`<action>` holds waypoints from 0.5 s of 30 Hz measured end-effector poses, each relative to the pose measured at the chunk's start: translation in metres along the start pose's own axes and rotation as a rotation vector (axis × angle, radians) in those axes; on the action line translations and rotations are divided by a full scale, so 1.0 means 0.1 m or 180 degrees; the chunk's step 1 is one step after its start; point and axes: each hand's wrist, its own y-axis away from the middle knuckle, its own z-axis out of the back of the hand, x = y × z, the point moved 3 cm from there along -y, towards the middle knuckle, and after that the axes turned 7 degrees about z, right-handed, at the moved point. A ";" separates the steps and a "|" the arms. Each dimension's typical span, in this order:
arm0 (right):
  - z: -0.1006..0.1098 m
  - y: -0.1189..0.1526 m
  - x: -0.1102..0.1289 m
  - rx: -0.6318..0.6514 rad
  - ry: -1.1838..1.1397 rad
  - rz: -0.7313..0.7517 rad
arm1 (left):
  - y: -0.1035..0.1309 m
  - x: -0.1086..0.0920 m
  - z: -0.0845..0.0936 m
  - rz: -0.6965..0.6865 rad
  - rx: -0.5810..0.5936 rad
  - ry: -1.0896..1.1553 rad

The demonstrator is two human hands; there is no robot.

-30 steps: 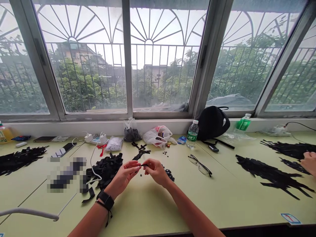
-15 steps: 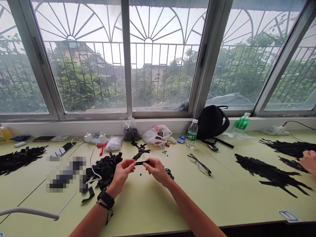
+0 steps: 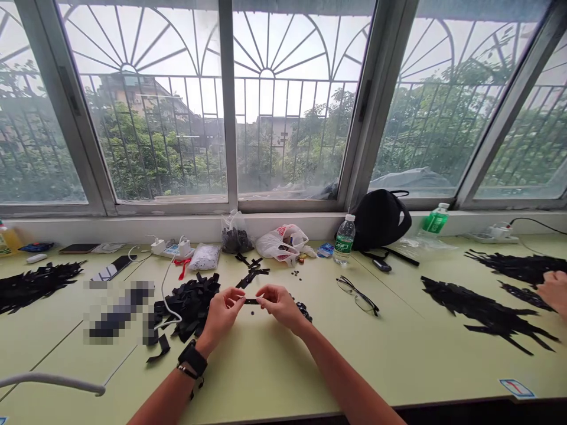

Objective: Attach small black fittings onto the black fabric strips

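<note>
A short black fabric strip is stretched level between my two hands, a small pale spot showing on it. My left hand pinches its left end with thumb and fingers. At the other end, my right hand pinches it in the same way. Just below the strip, one small dark button-like piece lies on the table. A heap of black strips is beside my left hand. Partly hidden behind my right hand is a pile of small shiny dark pieces.
Behind my hands lie several loose black strips, a white plastic bag and a water bottle. Eyeglasses rest to the right. Another person's hand touches black strips at far right. A white cable crosses the left side.
Both hands have come slightly closer together, and the strip sits a little lower. My left hand has shifted right and its grip has moved to the strip's end.
</note>
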 end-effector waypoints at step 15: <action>-0.03 0.05 -0.08 -0.0074 0.1709 0.0317 | 0.08 0.12 -0.09 -0.0401 0.0050 -0.1309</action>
